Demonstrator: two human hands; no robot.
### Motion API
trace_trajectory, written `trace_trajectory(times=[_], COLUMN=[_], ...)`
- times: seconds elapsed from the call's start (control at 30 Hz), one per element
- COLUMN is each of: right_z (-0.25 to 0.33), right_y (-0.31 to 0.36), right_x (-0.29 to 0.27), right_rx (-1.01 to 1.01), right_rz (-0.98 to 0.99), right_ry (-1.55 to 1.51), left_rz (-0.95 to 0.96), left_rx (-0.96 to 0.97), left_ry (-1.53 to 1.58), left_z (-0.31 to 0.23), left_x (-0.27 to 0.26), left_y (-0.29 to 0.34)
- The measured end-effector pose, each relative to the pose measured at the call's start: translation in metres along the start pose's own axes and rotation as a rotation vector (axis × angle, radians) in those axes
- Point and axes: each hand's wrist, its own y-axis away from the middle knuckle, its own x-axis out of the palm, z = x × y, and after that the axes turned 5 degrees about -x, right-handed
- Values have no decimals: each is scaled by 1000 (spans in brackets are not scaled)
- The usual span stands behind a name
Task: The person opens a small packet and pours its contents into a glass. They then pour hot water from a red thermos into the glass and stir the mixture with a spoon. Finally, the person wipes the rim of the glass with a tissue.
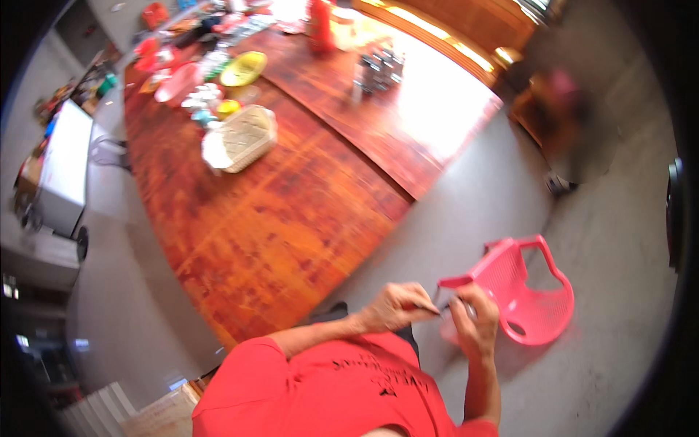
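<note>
left hand: hand (399,307) raised in front of the shirt, thumb and fingers pinched together on a thin dark item.
thin dark item (428,308): between the two hands, off the table; pointing from the left fingertips toward the right hand; too small and blurred to identify.
right hand: hand (477,320) just beside the left hand, fingers curled inward; a silvery glint shows among them. cannot tell whether it grips the thin dark item or a separate piece.
shirt: red shirt (313,390) on the person, dark print at the chest, below both hands.
chair: pink plastic chair (535,302) with perforated panels, to the right of the right hand, standing on the grey floor (604,240).
table: reddish-brown wooden table top (280,237), ahead and to the left of the hands; a dark seam crosses it.
basket: cream woven basket (250,138) on the table, well apart from the hands.
dish: yellow-green dish (245,68) beyond the basket.
tray: pink tray (179,81) to the left of the dish, among mixed small items.
cluster: dark, shiny upright objects (380,69) grouped beyond the seam, beside bright glare; blurred.
cylinder: red cylindrical object (320,28) near the far edge; blurred.
</note>
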Motion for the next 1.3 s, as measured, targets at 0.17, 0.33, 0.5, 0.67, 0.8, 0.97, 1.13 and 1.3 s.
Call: trace_trajectory(times=[0.17,0.33,0.5,0.67,0.8,0.97,1.13,1.3], right_z=[-47,-102,-149,-194,-230,-282,-333,-391], right_y=[-55,-111,-155,-199,-243,-284,-301,-332], right_x=[-46,-125,-179,-167,-167,-187,-228,-272], right_rx=[193,286,258,368,464,576,621,626], right_rz=[-48,-248,-264,-45,17,-54,-296,-553], right_ry=[-283,-421,-454,-546,-636,-891,-932,-879], left_rz=[-186,-309,-440,-506,-520,-420,-217,98], left_rx=[155,50,-64,-286,-379,-346,-440,-426], left_ry=[-24,21,219,411,563,580,466,374], left_z=[2,0,6,10,12,18,16,40], left_x=[20,39,49,39,31,19,29,56], left_y=[-78,-154,-217,-275,-330,-408,-500,-593])
